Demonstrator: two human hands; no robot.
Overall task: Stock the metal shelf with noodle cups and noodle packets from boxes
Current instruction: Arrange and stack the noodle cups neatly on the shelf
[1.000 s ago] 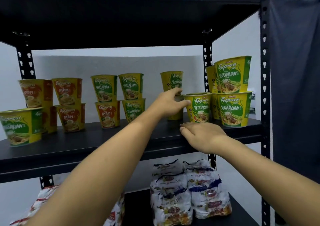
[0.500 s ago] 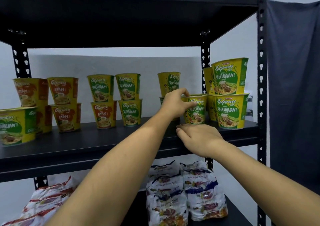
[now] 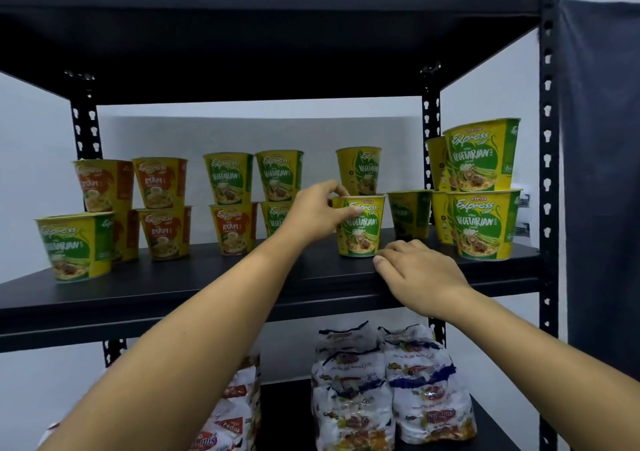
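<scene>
A black metal shelf holds several yellow-green "Vegetarian" and orange "Ayam" noodle cups, many stacked two high. My left hand grips the rim of one Vegetarian cup standing on the shelf board near the middle right. My right hand rests palm down on the shelf's front edge, just below and right of that cup, fingers relaxed, holding nothing. Another single cup stands behind to the right, and a further one sits higher behind the gripped cup.
A two-high stack of Vegetarian cups fills the right end; a lone Vegetarian cup stands at the front left. White noodle packets sit on the lower shelf, more packets at left. A dark curtain hangs right.
My left hand has drawn the Vegetarian cup forward and leftward, away from the right-hand stack. My right hand stays on the shelf edge. The view has shifted slightly.
</scene>
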